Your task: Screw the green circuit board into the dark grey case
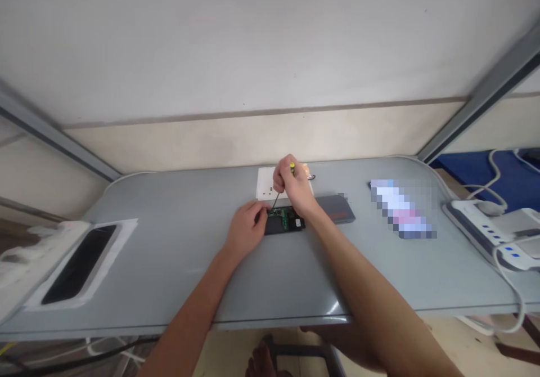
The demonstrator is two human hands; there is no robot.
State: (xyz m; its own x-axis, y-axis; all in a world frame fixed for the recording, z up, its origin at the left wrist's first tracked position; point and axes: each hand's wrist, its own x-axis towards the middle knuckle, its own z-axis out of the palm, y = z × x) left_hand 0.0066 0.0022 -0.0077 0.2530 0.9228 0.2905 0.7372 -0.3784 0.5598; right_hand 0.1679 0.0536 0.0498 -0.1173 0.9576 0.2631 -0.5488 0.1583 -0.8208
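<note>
My right hand point(292, 184) is closed round a screwdriver point(276, 200) with a yellow-ended handle. Its thin shaft slants down to a green circuit board point(284, 219) set in an opened black device. My left hand point(248, 223) grips the device's left end, thumb and fingers at its edge. Behind the device lies a white sheet point(264, 183) with several tiny dark bits on it, probably screws. A dark grey flat cover point(335, 209) rests to the right, partly behind my right wrist. Something orange with a black loop shows beyond my right hand.
On the left, a black phone-like slab point(80, 264) lies on white paper. A lit phone point(399, 208), blurred out, lies to the right. A white power strip point(491, 233) with cables stands at the right edge. Metal posts rise at both sides of the grey table point(177, 275).
</note>
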